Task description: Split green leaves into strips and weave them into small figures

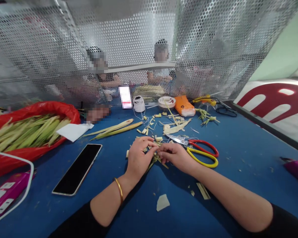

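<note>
My left hand point(140, 155) and my right hand point(173, 155) meet over the middle of the blue table, fingertips nearly touching. Both are closed around thin green plant strips point(152, 162), whose ends stick out below my fingers. A gold bangle circles my left wrist. Just right of my right hand lie scissors point(203, 150) with one red and one yellow handle, blades pointing left. Behind my hands are scattered pale cut pieces point(159, 139), loose white thread and a peeled husk point(180, 127). Two long stalks point(116, 129) lie to the left.
A red bag point(75, 114) of green leaves stands left, with a black phone point(78, 170) before it. Behind are a thread spool point(139, 104), a tape roll point(167, 101) and an orange packet point(184, 105). Two people sit beyond the perforated metal screen point(129, 36).
</note>
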`<state>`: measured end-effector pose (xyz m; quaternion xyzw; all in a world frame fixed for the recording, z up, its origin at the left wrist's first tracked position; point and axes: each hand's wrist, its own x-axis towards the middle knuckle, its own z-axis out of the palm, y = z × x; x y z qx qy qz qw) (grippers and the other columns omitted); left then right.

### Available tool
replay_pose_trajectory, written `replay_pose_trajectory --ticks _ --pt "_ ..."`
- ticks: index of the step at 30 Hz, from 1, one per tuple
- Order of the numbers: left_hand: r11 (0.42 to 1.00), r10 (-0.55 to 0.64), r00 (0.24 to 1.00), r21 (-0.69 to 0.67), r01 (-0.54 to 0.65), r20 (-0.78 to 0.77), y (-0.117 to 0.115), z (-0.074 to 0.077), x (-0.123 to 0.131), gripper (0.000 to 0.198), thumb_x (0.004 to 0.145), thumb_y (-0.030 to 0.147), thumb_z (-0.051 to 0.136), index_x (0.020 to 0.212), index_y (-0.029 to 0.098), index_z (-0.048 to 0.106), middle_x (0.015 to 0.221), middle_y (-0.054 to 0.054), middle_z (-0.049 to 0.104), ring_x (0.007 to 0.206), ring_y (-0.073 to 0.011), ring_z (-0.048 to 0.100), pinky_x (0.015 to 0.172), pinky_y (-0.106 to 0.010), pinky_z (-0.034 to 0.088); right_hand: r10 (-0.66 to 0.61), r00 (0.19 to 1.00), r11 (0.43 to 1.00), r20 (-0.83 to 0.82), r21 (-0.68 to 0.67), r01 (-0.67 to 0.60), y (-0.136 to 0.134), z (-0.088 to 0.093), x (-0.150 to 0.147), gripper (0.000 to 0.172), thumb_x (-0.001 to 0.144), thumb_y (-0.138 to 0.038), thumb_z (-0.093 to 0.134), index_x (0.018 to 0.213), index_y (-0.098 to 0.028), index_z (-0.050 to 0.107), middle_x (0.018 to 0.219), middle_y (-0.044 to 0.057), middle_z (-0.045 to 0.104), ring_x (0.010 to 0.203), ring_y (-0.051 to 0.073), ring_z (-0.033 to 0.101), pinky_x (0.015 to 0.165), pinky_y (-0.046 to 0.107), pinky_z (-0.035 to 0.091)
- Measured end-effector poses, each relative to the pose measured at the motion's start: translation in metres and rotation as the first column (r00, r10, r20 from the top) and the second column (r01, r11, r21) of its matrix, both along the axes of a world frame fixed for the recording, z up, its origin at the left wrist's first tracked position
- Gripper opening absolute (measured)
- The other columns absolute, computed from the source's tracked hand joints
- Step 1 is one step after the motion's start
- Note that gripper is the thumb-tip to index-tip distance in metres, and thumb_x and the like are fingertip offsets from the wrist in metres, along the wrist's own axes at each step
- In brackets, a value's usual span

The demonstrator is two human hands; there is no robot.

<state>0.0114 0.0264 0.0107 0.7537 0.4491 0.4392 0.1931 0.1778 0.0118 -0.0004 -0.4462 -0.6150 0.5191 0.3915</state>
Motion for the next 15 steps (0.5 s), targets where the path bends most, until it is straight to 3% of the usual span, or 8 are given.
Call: replay_pose_trajectory --ticks 4,6,8,10,13,15 --pt "0.971 0.223 0.969 -0.116 -0.211 0.105 0.0 0.004 -0.006 0.032 0.078 0.032 0.067 0.109 0.022 0.063 0.112 -0.007 0.064 0.101 -0.0194 0.059 0.086 -0.033 0.046 -0.128 0.985 0.989 -0.118 -0.084 0.119 0.001 0.004 -0.001 0.022 0.079 -0.038 0.06 0.07 -0.019 0.056 0.061 -0.004 0.056 0.055 0.011 0.057 0.058 0.024 0.046" --pt "0.926 0.295 0.947 -0.282 -0.251 0.129 -0.002 0.008 -0.007 0.028 0.079 0.041 0.063 0.096 0.018 0.064 0.092 -0.006 0.067 0.084 -0.0182 0.061 0.073 -0.03 0.048 -0.192 0.969 0.98 -0.154 -0.089 0.18 0.001 0.008 0.001 0.025 0.079 -0.041 0.061 0.071 -0.018 0.056 0.061 -0.004 0.057 0.056 0.01 0.057 0.06 0.024 0.046" --pt "0.869 0.234 0.962 -0.474 -0.142 0.142 -0.006 0.013 -0.006 0.034 0.079 0.05 0.06 0.078 0.016 0.064 0.073 -0.003 0.066 0.069 -0.0162 0.06 0.064 -0.028 0.046 -0.221 0.959 0.975 -0.177 -0.072 0.212 0.001 0.013 0.002 0.026 0.078 -0.043 0.062 0.071 -0.018 0.056 0.062 -0.004 0.057 0.057 0.011 0.058 0.061 0.025 0.046" --pt "0.792 0.137 0.968 -0.61 0.019 0.208 -0.01 0.015 -0.003 0.037 0.077 0.052 0.062 0.078 0.015 0.067 0.069 -0.002 0.066 0.065 -0.0157 0.059 0.06 -0.026 0.044 -0.221 0.957 0.975 -0.189 -0.053 0.215 -0.001 0.016 0.002 0.026 0.078 -0.043 0.063 0.072 -0.019 0.056 0.063 -0.003 0.057 0.059 0.012 0.058 0.061 0.026 0.046" --pt "0.765 -0.006 0.947 -0.608 0.212 0.323 -0.015 0.015 0.003 0.028 0.069 0.038 0.074 0.089 0.017 0.072 0.084 -0.004 0.072 0.078 -0.0172 0.063 0.07 -0.026 0.046 -0.205 0.96 0.979 -0.19 -0.017 0.205 -0.004 0.019 -0.002 0.026 0.079 -0.043 0.062 0.071 -0.019 0.056 0.061 -0.004 0.055 0.058 0.012 0.055 0.06 0.026 0.045" --pt "0.775 -0.044 0.937 -0.579 0.252 0.348 -0.018 0.013 0.005 0.024 0.069 0.031 0.075 0.089 0.019 0.074 0.088 -0.004 0.072 0.083 -0.0177 0.063 0.076 -0.026 0.046 -0.201 0.96 0.979 -0.196 -0.021 0.201 -0.007 0.021 -0.005 0.026 0.078 -0.043 0.063 0.069 -0.02 0.056 0.06 -0.004 0.054 0.057 0.012 0.052 0.059 0.026 0.045"
